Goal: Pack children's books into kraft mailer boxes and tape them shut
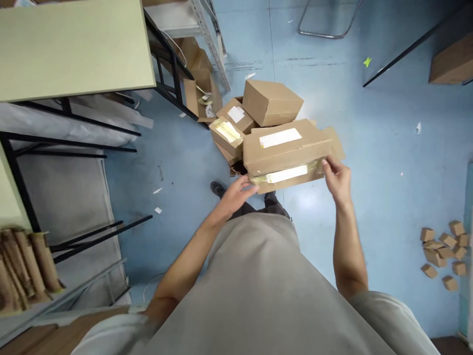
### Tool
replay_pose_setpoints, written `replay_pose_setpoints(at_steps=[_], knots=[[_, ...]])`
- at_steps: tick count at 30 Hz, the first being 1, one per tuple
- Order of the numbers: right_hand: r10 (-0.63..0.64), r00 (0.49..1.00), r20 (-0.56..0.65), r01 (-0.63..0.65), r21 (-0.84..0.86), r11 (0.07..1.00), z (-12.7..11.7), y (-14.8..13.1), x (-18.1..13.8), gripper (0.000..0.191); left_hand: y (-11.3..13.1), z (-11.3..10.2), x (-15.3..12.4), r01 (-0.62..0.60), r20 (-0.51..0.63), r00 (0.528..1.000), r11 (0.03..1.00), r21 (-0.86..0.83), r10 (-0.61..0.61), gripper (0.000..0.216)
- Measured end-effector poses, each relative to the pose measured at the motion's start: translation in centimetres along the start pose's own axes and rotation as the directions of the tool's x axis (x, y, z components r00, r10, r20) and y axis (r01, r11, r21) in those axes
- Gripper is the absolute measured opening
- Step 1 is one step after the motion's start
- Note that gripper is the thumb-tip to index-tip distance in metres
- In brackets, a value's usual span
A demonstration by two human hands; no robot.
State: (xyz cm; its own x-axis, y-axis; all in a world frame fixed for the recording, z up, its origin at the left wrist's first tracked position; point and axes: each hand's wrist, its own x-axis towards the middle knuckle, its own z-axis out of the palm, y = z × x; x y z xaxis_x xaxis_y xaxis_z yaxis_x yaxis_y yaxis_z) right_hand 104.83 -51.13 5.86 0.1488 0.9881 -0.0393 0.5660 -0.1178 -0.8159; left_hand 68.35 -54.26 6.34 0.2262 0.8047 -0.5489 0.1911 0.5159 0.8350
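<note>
A long cardboard box (315,171) with clear tape and a white label lies across the front of a pile, close to my body. My right hand (338,180) pinches its right end between thumb and fingers. At the left end, my left hand (237,195) grips the lower corner, its fingertips partly hidden. Just behind is another cardboard box (273,154) with a white label on top. Farther back sit a plain closed carton (273,101), a labelled carton (247,123) and a small taped box (223,140).
An open carton (192,101) with scraps inside stands by the black table frame (177,96). To the left is a pale tabletop (77,49). Several small boxes (436,256) lie on the blue floor (388,207) at right. A metal chair leg (325,35) shows ahead.
</note>
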Motion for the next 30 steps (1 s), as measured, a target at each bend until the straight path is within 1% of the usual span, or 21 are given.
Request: replay_pose_setpoints(at_steps=[2,3,4,5,6,8,9,10,11,12,13,15,17,19,21,22,23,24,26,28,30], knots=[[-0.01,1.0,0.017,0.011,-0.108,0.994,-4.3,2.6,2.3,0.045,0.3,6.5,0.9,0.104,0.176,0.981,0.982,-0.156,-0.077,0.042],[0.007,1.0,0.029,-0.002,-0.182,0.983,-5.9,3.8,3.5,0.043,0.2,9.6,1.6,0.183,0.255,0.96,0.952,-0.244,-0.119,0.037],[0.036,0.998,0.044,-0.023,-0.264,0.964,-7.1,4.9,4.8,0.041,-0.1,12.5,2.4,0.268,0.319,0.934,0.905,-0.331,-0.16,0.031],[0.074,0.995,0.062,-0.048,-0.349,0.936,-8.0,6.0,6.2,0.038,-0.5,15.4,3.5,0.342,0.358,0.913,0.846,-0.41,-0.196,0.025],[0.115,0.99,0.086,-0.068,-0.428,0.901,-8.5,7.1,7.6,0.034,-0.9,18.2,4.6,0.399,0.362,0.902,0.776,-0.488,-0.236,0.02],[0.189,0.973,0.133,-0.082,-0.566,0.821,-8.7,9.3,10.6,0.026,-1.6,23.3,7.1,0.496,0.358,0.868,0.585,-0.642,-0.344,0.018],[0.212,0.966,0.151,-0.075,-0.62,0.781,-8.5,10.3,12.1,0.023,-1.8,25.6,8.3,0.5,0.345,0.861,0.495,-0.71,-0.374,0.021],[0.237,0.957,0.168,-0.067,-0.666,0.743,-8.2,11.3,13.6,0.022,-2.0,27.7,9.6,0.476,0.314,0.863,0.427,-0.769,-0.395,0.023],[0.262,0.947,0.185,-0.06,-0.7,0.711,-7.8,12.2,15.0,0.023,-2.0,29.5,10.7,0.439,0.273,0.867,0.379,-0.815,-0.417,0.025],[0.286,0.937,0.202,-0.054,-0.725,0.686,-7.4,13.0,16.4,0.026,-2.0,31.0,11.8,0.422,0.25,0.859,0.343,-0.839,-0.446,0.026],[0.306,0.926,0.221,-0.044,-0.742,0.669,-7.0,13.7,17.8,0.029,-1.9,32.2,12.9,0.4,0.224,0.855,0.32,-0.858,-0.468,0.028],[0.325,0.91,0.258,-0.02,-0.756,0.654,-5.9,14.8,20.2,0.035,-1.7,33.8,14.9,0.376,0.192,0.847,0.303,-0.876,-0.495,0.029],[0.315,0.902,0.295,0.011,-0.745,0.667,-4.4,15.4,22.1,0.04,-1.6,34.3,16.9,0.396,0.195,0.835,0.317,-0.862,-0.515,0.028],[0.297,0.894,0.335,0.036,-0.715,0.698,-2.1,15.9,23.3,0.045,-1.6,33.8,18.8,0.438,0.213,0.817,0.337,-0.834,-0.536,0.027],[0.282,0.883,0.376,0.057,-0.681,0.73,0.5,16.4,23.5,0.048,-1.9,32.3,20.2,0.455,0.218,0.81,0.348,-0.82,-0.544,0.026],[0.268,0.881,0.39,0.062,-0.657,0.751,1.8,16.7,23.3,0.051,-2.1,31.0,20.6,0.451,0.22,0.818,0.357,-0.818,-0.531,0.026],[0.248,0.882,0.401,0.066,-0.626,0.777,3.0,17.0,23.0,0.054,-2.4,29.5,20.7,0.445,0.222,0.829,0.367,-0.817,-0.513,0.026],[0.219,0.887,0.407,0.068,-0.583,0.81,4.0,17.2,22.4,0.057,-2.7,27.6,20.3,0.436,0.237,0.856,0.397,-0.807,-0.459,0.024],[0.154,0.898,0.411,0.072,-0.486,0.871,5.3,17.4,21.1,0.063,-3.6,23.2,18.6,0.413,0.263,0.896,0.451,-0.791,-0.359,0.024],[0.11,0.905,0.41,0.077,-0.413,0.907,6.0,17.0,19.5,0.066,-4.7,18.5,15.4,0.377,0.256,0.919,0.482,-0.791,-0.298,0.028],[0.064,0.915,0.399,0.087,-0.349,0.933,6.3,15.7,17.8,0.069,-5.9,14.2,11.6,0.357,0.244,0.928,0.495,-0.792,-0.28,0.029]])
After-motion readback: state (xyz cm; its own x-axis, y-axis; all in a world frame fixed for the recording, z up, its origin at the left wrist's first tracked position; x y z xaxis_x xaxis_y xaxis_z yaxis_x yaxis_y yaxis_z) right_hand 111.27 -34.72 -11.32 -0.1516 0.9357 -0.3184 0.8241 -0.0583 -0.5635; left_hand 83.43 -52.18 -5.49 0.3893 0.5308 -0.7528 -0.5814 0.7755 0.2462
